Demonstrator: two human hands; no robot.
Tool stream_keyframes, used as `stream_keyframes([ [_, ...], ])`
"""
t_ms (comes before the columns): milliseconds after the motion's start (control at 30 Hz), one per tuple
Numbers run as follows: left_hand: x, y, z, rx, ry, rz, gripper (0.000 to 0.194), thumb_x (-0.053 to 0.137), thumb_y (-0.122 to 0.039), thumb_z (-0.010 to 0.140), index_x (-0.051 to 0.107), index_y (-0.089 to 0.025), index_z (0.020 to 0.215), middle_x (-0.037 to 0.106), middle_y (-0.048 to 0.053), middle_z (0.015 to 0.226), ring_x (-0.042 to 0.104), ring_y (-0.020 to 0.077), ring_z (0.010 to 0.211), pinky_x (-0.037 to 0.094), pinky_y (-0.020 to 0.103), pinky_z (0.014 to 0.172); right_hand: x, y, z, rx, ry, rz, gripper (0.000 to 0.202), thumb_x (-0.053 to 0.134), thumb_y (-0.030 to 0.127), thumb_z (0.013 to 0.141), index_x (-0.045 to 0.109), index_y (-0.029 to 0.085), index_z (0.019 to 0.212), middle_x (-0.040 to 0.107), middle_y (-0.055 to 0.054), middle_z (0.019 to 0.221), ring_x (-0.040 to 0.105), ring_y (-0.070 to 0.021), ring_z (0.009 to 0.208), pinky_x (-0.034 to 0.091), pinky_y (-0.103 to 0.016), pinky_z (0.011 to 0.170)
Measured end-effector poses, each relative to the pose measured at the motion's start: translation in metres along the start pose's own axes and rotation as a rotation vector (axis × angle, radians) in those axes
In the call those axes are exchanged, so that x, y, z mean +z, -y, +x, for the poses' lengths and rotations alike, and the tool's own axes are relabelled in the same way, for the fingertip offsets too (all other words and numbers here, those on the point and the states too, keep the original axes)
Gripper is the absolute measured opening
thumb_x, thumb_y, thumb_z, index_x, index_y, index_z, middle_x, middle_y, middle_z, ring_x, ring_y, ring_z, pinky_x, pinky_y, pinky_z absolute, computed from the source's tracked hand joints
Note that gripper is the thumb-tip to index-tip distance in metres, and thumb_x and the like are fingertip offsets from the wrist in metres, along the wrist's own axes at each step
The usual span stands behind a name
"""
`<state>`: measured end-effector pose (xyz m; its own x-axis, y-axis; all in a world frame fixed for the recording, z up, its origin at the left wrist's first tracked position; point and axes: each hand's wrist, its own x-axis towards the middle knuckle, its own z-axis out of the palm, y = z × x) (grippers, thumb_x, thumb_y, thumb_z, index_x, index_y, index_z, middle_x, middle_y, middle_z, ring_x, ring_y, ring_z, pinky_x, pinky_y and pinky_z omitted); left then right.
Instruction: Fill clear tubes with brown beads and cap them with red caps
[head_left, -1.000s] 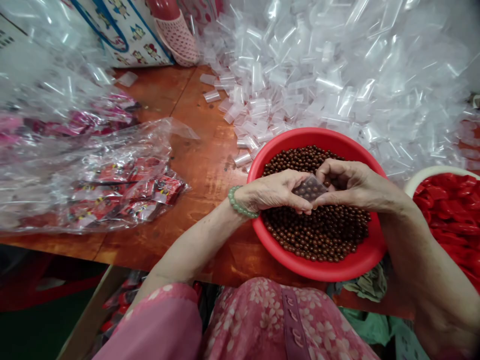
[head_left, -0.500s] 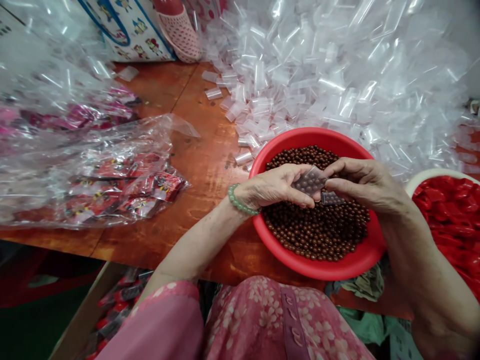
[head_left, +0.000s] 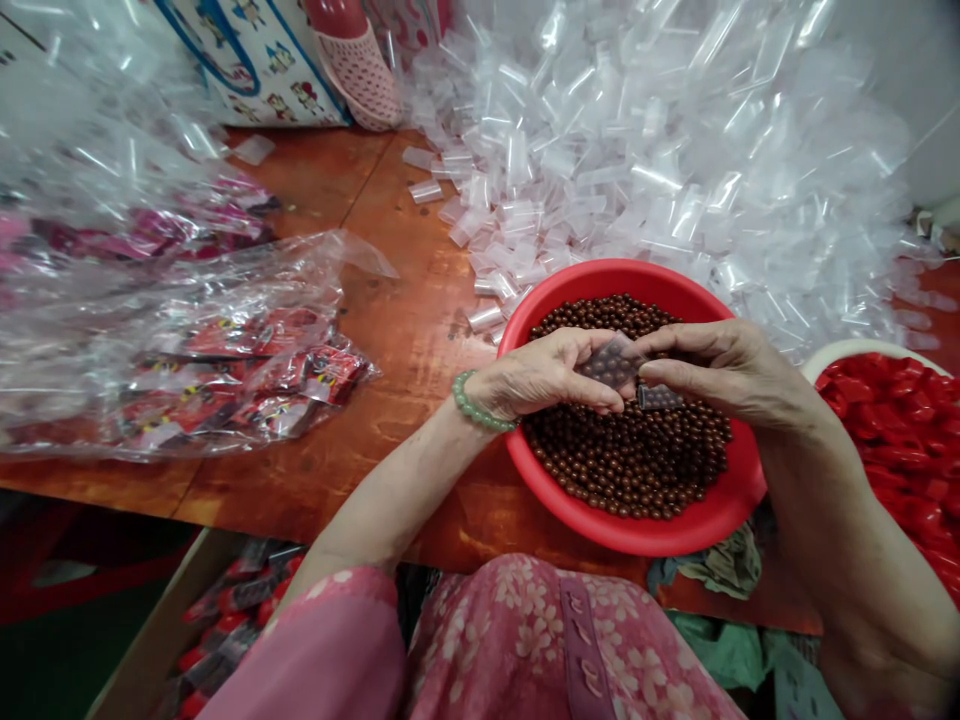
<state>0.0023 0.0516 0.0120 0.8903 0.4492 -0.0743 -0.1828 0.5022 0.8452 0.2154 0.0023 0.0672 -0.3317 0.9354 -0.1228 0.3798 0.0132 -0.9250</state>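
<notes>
Above a red basin [head_left: 529,475] of small brown balls [head_left: 626,465], both hands meet. My left hand [head_left: 547,372], with a green bead bracelet [head_left: 480,402] at the wrist, is closed round a clear flattish plastic container [head_left: 609,362]. Brown balls show in or through its wall; I cannot tell which. My right hand [head_left: 705,365] has thumb and forefinger pinched at this container's right end. A second small clear container [head_left: 660,398] sits just under the right thumb, apparently held by the partly hidden fingers of that hand.
Clear plastic containers [head_left: 600,170] lie heaped behind the basin. At right, a white-rimmed tub [head_left: 821,362] holds red plastic pieces [head_left: 900,420]. To the left lies a clear bag [head_left: 247,370] of red packets. A box [head_left: 150,620] with red-capped containers is below the table edge.
Both hands keep nearly the same pose and hold. The whole view has shifted slightly, with hands, basin and tub a little further left in the picture.
</notes>
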Motion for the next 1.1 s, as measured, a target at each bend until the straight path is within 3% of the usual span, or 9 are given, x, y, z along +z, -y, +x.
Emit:
stream_keyframes([
  [100,0.000,-0.001,0.001,0.034,-0.002,-0.004,0.034,0.087,-0.013,0.066,0.068,-0.013,0.095,0.070,0.001,0.084,0.064,0.0091,0.074,0.051,0.025,0.073,0.000,0.008,-0.005,-0.001,-0.071,-0.048,0.026,0.079,0.044,0.086,0.084,0.027,0.105,0.081,-0.001,0.095,0.073,-0.0166,0.084,0.057,-0.028,0.080],
  [167,0.000,-0.002,0.001,0.065,-0.001,-0.017,0.035,0.087,-0.012,0.066,0.071,-0.013,0.097,0.070,0.001,0.084,0.064,0.0090,0.076,0.051,0.024,0.076,0.001,0.010,-0.014,0.030,-0.181,-0.053,0.025,0.079,0.042,0.087,0.083,0.029,0.108,0.079,0.000,0.086,0.071,-0.0147,0.075,0.056,-0.027,0.070],
  [267,0.000,-0.002,-0.001,0.103,-0.025,-0.067,0.040,0.087,-0.012,0.068,0.073,-0.014,0.106,0.071,0.001,0.087,0.066,0.0095,0.079,0.051,0.023,0.077,0.003,0.006,-0.033,0.090,-0.356,-0.018,0.024,0.077,0.041,0.089,0.082,0.031,0.110,0.069,0.003,0.066,0.059,-0.0100,0.054,0.044,-0.022,0.048],
  [333,0.001,0.000,-0.004,0.115,-0.048,-0.089,0.040,0.087,-0.017,0.070,0.074,-0.015,0.108,0.072,0.002,0.089,0.067,0.0103,0.080,0.052,0.023,0.077,0.004,0.000,-0.044,0.113,-0.362,-0.009,0.023,0.077,0.042,0.089,0.082,0.030,0.109,0.069,0.003,0.065,0.057,-0.0095,0.051,0.041,-0.021,0.044],
  [400,0.003,0.001,-0.007,0.125,-0.076,-0.090,0.037,0.088,-0.022,0.072,0.075,-0.016,0.106,0.073,0.003,0.090,0.068,0.0110,0.081,0.053,0.023,0.077,0.006,-0.004,-0.051,0.103,-0.199,-0.069,0.024,0.078,0.043,0.089,0.081,0.028,0.107,0.077,0.000,0.078,0.067,-0.0128,0.062,0.052,-0.023,0.052],
  [500,0.008,0.004,-0.010,0.137,-0.116,-0.064,0.032,0.087,-0.024,0.075,0.073,-0.016,0.103,0.073,0.003,0.091,0.068,0.0111,0.082,0.053,0.022,0.075,0.010,-0.004,-0.055,0.004,0.016,-0.264,0.027,0.076,0.044,0.090,0.080,0.024,0.107,0.082,-0.007,0.103,0.077,-0.0216,0.090,0.063,-0.032,0.079],
  [633,0.015,0.004,-0.009,0.093,-0.097,-0.003,0.030,0.085,-0.025,0.078,0.070,-0.015,0.101,0.072,0.003,0.089,0.068,0.0122,0.081,0.053,0.024,0.075,0.014,0.004,-0.049,-0.221,-0.215,-0.381,0.029,0.075,0.038,0.093,0.074,0.026,0.120,0.079,-0.007,0.115,0.075,-0.0218,0.105,0.060,-0.036,0.096],
  [767,0.020,-0.001,-0.007,0.123,-0.108,0.087,0.033,0.089,-0.032,0.073,0.069,-0.013,0.092,0.069,0.001,0.087,0.063,0.0113,0.079,0.050,0.024,0.077,0.021,0.008,-0.037,-0.422,-0.230,-0.460,0.037,0.078,0.034,0.090,0.070,0.027,0.126,0.074,-0.010,0.125,0.071,-0.0235,0.117,0.058,-0.037,0.103],
  [1100,0.012,-0.001,-0.005,0.093,-0.138,0.077,0.040,0.090,-0.037,0.073,0.069,-0.014,0.098,0.071,0.002,0.082,0.066,0.0113,0.074,0.050,0.024,0.073,0.025,-0.001,-0.030,-0.403,-0.300,-0.443,0.024,0.079,0.035,0.088,0.070,0.026,0.108,0.077,-0.010,0.113,0.074,-0.0262,0.105,0.060,-0.042,0.095],
])
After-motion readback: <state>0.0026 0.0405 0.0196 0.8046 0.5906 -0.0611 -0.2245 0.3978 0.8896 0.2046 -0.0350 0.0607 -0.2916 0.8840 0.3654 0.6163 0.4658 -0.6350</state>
